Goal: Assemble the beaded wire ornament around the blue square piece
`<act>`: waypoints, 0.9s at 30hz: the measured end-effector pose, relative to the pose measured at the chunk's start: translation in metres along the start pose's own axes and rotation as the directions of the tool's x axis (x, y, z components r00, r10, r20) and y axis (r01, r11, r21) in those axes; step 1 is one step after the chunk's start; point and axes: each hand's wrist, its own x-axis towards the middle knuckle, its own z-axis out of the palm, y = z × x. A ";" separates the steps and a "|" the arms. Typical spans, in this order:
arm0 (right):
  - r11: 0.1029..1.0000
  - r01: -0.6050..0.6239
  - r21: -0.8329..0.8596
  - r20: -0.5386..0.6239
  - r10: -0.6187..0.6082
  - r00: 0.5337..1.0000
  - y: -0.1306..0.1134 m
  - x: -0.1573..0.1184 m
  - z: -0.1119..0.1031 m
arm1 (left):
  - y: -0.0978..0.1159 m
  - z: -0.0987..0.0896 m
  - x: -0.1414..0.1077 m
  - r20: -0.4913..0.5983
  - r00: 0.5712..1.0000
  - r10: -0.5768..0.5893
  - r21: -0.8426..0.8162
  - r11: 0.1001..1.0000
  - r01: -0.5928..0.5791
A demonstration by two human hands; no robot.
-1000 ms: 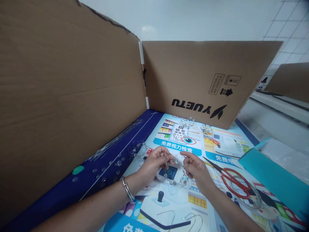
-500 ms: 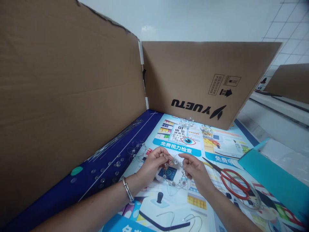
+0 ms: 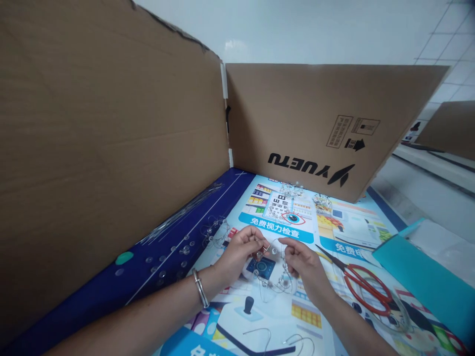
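Observation:
Between my hands is a loop of thin wire strung with clear beads, hanging just over the printed sheet. My left hand, with a silver bangle at its wrist, pinches the loop's upper left part between thumb and fingertips. My right hand is closed at the loop's right side, its index finger bent toward the wire's top. The exact grip of its fingertips is too small to make out. Red-handled scissors lie to the right of this hand. Short bent wires rest below the loop.
Cardboard panels stand at the left and back. Loose clear beads and straight wires lie on the blue strip at left. Several beaded wire pieces sit further back. A wire coil and a turquoise box are at right.
The view has turned slightly, so the whole scene sits a little further right. Both hands keep nearly the same pose on the beaded wire.

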 end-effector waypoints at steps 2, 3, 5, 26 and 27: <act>1.000 0.002 0.008 0.003 -0.002 1.000 0.000 0.000 0.000 | 0.001 0.000 0.000 0.000 1.000 -0.002 -0.002 1.000 0.002; 1.000 0.001 0.011 0.004 -0.001 1.000 0.000 0.000 0.001 | 0.001 -0.001 0.000 0.003 1.000 -0.005 -0.002 1.000 0.005; 1.000 -0.002 0.012 0.002 0.002 1.000 -0.001 0.000 0.001 | 0.001 -0.001 0.000 0.014 1.000 -0.010 -0.005 1.000 0.010; 0.999 0.003 0.035 -0.032 -0.002 0.999 0.003 0.001 0.000 | 0.005 -0.002 -0.002 0.068 0.998 0.007 -0.008 1.000 -0.007; 0.999 0.005 0.044 -0.031 -0.004 1.000 0.003 0.001 0.000 | 0.006 -0.002 -0.003 0.070 0.998 0.003 -0.008 1.000 -0.002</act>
